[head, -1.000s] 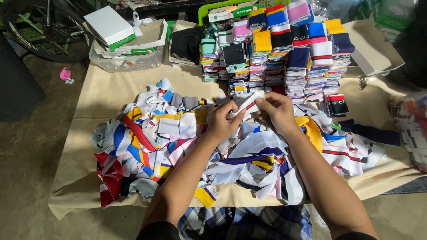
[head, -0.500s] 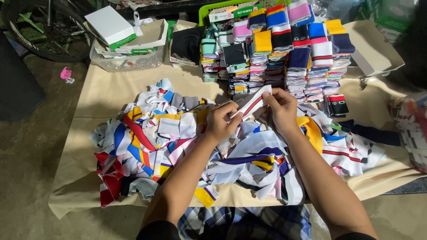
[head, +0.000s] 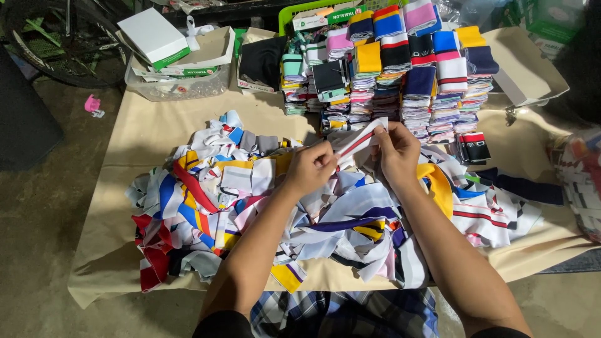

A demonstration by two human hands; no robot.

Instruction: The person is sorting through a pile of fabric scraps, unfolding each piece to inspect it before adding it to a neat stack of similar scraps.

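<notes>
Both hands meet above the middle of a loose heap of coloured fabric strips [head: 250, 200]. My left hand [head: 311, 168] and my right hand [head: 395, 152] pinch the two ends of a white strip with a red stripe [head: 360, 140], held taut between them and slanting up to the right. Behind the hands stand neat stacks of folded strips [head: 400, 75] in many colours.
A beige cloth [head: 144, 138] covers the table. A clear bin of white boxes [head: 178, 62] sits at the back left, a green crate [head: 313, 9] behind the stacks, an open cardboard box [head: 526, 69] at the back right. A bicycle wheel [head: 56, 44] stands off to the left.
The strip's right end has risen a little between my hands. The heap and stacks have not moved.
</notes>
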